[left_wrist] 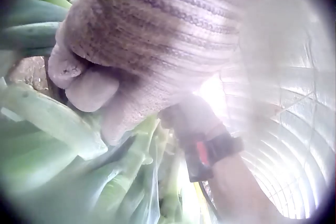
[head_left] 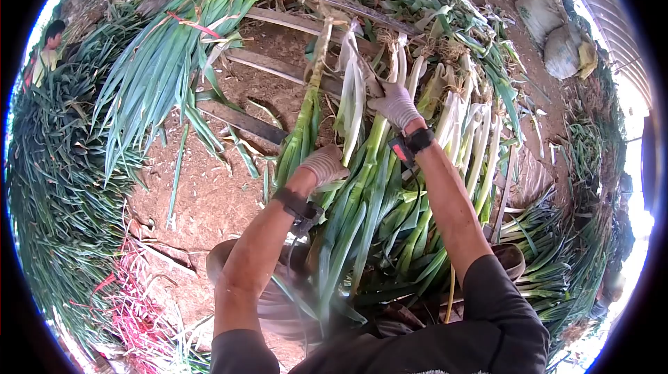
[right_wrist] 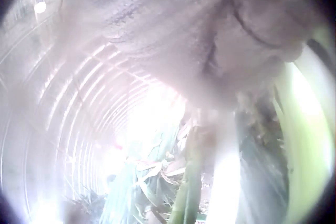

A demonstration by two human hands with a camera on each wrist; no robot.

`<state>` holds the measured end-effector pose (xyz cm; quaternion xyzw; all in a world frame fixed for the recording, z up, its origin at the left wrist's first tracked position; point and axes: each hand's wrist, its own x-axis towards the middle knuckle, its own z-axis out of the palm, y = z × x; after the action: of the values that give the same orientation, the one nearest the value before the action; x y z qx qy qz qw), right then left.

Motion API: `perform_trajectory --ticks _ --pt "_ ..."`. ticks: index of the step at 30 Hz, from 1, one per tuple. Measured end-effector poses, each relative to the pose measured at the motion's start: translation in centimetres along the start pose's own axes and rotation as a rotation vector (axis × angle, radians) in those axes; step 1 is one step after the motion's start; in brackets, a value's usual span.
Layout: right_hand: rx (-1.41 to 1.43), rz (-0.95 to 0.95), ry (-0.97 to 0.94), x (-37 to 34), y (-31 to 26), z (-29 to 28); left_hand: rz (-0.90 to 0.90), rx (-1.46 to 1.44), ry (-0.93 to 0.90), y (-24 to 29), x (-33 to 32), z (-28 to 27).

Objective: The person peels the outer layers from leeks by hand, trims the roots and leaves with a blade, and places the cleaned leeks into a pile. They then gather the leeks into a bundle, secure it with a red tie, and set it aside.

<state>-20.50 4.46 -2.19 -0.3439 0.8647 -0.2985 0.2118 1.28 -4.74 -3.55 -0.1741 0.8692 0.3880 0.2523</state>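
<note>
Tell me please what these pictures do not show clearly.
What the left hand may hold: left wrist view, hidden by its curled fingers.
Fingertips of the right hand: right wrist view, blurred, hazed by glare.
Root tips of the tied green onions: head view, partly cut off by top edge.
Legs of the background person: head view, hidden by heaped green onions.
Contents of the sacks: head view, hidden by their walls.

Leek [head_left: 353, 106], wht w/ grn — slightly tilted, btwn L grip [head_left: 325, 164] & R grip [head_left: 396, 104]
</note>
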Motion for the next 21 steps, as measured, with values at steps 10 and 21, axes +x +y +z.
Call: perform_trajectory --ticks 10,21 --pt "-0.069 0.102 -0.003 -10.6 -1.2 -2.0 -0.067 0.134 0.011 1.9 -0.3 0.4" --pt "-0.022 0.039 -0.111 -16.4 -4.4 0.0 -0.324 0.269 0.459 0.8 -2.5 -2.2"
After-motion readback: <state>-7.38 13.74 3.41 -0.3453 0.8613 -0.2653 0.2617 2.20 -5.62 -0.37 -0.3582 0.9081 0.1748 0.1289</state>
